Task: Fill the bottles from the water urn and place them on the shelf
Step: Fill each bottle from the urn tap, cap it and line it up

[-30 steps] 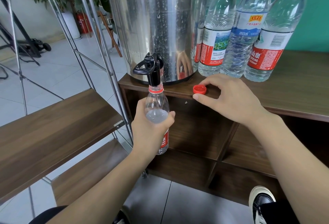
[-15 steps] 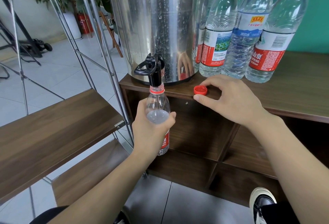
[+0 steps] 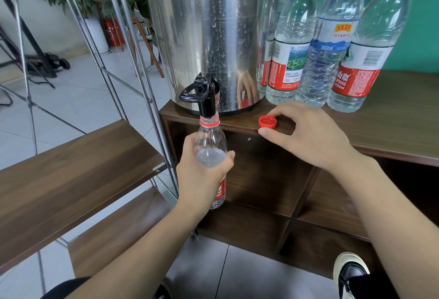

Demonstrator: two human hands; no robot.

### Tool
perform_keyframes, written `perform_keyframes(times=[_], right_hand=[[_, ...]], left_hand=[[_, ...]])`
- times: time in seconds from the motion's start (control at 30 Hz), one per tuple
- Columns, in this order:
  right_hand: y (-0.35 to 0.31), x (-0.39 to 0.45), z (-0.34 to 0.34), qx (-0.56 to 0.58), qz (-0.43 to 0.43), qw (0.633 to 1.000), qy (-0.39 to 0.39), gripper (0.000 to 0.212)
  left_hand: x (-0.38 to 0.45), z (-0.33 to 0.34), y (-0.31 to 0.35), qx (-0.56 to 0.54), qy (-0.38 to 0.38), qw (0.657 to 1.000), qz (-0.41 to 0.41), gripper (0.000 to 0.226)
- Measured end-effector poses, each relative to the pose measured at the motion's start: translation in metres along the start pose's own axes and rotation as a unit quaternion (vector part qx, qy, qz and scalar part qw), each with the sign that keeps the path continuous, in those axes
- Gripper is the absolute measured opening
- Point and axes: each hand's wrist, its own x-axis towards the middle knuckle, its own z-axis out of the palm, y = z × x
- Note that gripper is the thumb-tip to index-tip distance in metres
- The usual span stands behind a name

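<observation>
My left hand (image 3: 202,175) grips a clear bottle (image 3: 210,142) with a red label, its open mouth right under the black tap (image 3: 204,95) of the steel water urn (image 3: 204,33). Water stands around the bottle's shoulder. My right hand (image 3: 306,135) rests on the front edge of the wooden cabinet top (image 3: 392,120), with thumb and forefinger pinching the red cap (image 3: 268,122) that lies there. A wooden shelf (image 3: 71,175) on a metal frame stands to the left, with a lower board (image 3: 114,232) beneath it.
Several capped water bottles (image 3: 320,61) stand on the cabinet right of the urn. Open cabinet compartments (image 3: 266,180) lie below the top. Metal shelf posts (image 3: 142,66) rise close to the urn's left. My shoe (image 3: 351,272) is on the tiled floor at lower right.
</observation>
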Motion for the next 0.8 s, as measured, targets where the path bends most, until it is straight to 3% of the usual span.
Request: perform_keyframes(times=[0.8], right_hand=[[-0.0026,-0.0014,-0.0015,-0.002,0.0,1.0,0.001,0.041]], left_hand=[[-0.0017,0.0005,-0.0005,0.0,-0.005,1.0,-0.002,0.059]])
